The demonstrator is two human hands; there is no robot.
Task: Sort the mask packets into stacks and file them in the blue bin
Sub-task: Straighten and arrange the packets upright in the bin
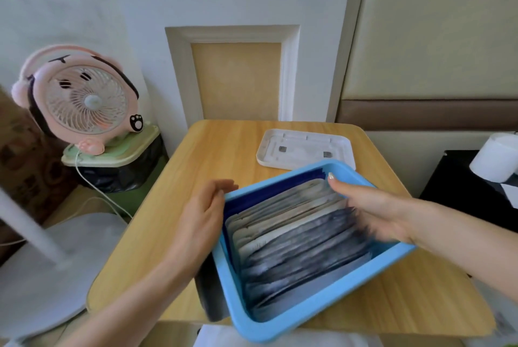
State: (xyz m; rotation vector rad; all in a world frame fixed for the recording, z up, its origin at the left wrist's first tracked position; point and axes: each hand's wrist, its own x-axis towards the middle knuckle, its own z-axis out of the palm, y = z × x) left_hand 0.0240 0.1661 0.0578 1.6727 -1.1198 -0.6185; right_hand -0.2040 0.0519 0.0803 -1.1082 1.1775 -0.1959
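Mask packets fill the blue bin; our left fingers lie straight against its side, right fingers flat inside. Overhanging the bench, it may tip if pressed.

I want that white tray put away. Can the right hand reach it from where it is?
Probably yes. The right hand rests on the mask packets in the blue bin, and the white tray lies on the wooden table just behind the bin's far rim, with nothing standing between them.
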